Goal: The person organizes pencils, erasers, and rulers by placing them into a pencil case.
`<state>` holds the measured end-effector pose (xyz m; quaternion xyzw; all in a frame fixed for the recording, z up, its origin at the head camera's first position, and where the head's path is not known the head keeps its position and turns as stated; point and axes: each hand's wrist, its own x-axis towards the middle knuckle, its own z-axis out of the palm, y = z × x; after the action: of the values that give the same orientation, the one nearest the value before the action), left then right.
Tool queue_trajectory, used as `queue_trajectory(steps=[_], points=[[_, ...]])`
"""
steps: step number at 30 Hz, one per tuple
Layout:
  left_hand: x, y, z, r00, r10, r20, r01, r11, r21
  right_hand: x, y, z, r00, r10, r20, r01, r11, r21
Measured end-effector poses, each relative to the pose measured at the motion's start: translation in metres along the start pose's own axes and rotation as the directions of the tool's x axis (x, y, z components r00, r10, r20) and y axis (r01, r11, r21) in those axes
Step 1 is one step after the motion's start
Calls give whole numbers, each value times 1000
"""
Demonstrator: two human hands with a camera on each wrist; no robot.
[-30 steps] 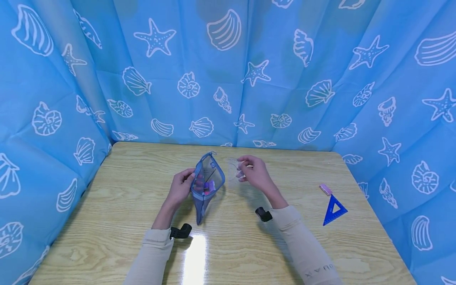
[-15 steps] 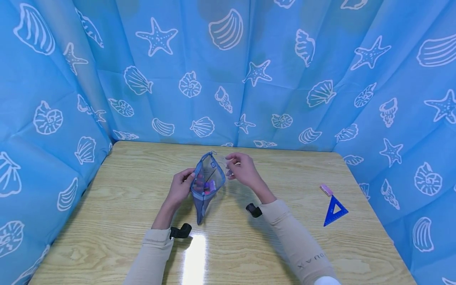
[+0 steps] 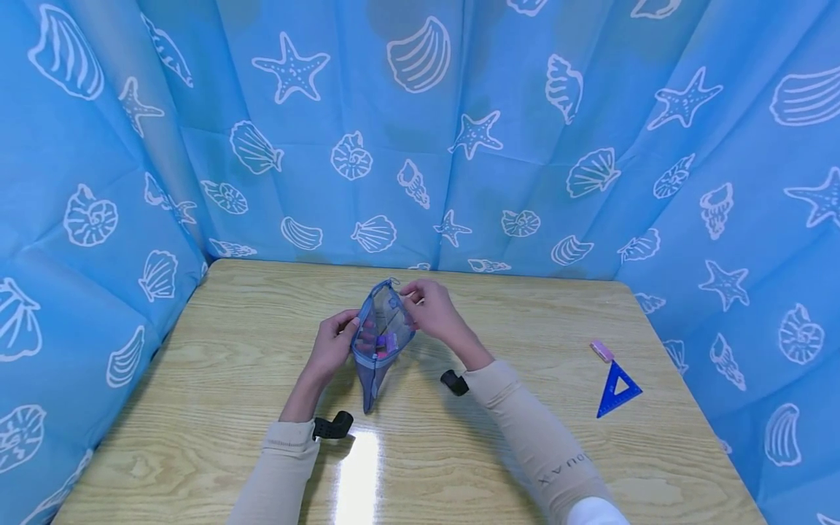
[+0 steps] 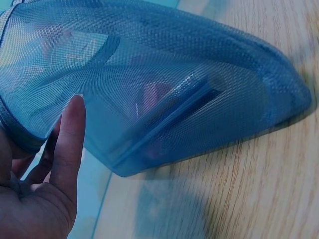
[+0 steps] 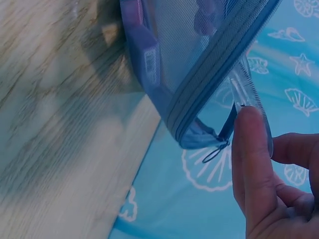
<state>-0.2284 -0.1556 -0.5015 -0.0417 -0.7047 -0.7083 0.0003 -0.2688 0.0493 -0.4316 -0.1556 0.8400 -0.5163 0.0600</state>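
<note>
A blue-grey mesh zip pouch (image 3: 370, 375) stands with its mouth open at the middle of the table. My left hand (image 3: 332, 344) grips its left rim, thumb inside and fingers outside. Through the mesh I see a small purple-and-pink thing (image 3: 389, 343) and a long dark stick-like thing (image 4: 174, 112). My right hand (image 3: 434, 312) is at the pouch's right rim, pinching a clear plastic protractor (image 5: 243, 88) with tick marks along its edge. In the right wrist view the protractor reaches into the pouch's mouth, beside the zip pull (image 5: 215, 153).
A blue set square (image 3: 613, 394) lies on the right part of the wooden table (image 3: 216, 379), its tip close to a small pink eraser (image 3: 600, 351). A blue curtain (image 3: 407, 131) with white shells hangs behind and at both sides.
My right hand has moved left with the protractor, from beside the pouch to its mouth. The left hand and the pouch have stayed in place.
</note>
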Motion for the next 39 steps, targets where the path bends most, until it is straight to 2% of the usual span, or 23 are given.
queue_trajectory(steps=[15, 23, 31, 39], points=[[0, 0, -2, 1000, 1, -10, 0, 999, 33, 2, -11, 13, 999, 22, 40, -16, 989, -145], [-2, 1, -4, 1000, 3, -12, -3, 999, 46, 2, -12, 19, 996, 37, 76, -26, 991, -133], [-2, 1, -4, 1000, 3, -11, -2, 999, 35, 5, -11, 25, 996, 13, 84, 2, 985, -172], [-2, 0, -6, 1000, 22, -21, -21, 999, 29, 5, -9, 28, 990, 65, 123, -43, 984, -174]])
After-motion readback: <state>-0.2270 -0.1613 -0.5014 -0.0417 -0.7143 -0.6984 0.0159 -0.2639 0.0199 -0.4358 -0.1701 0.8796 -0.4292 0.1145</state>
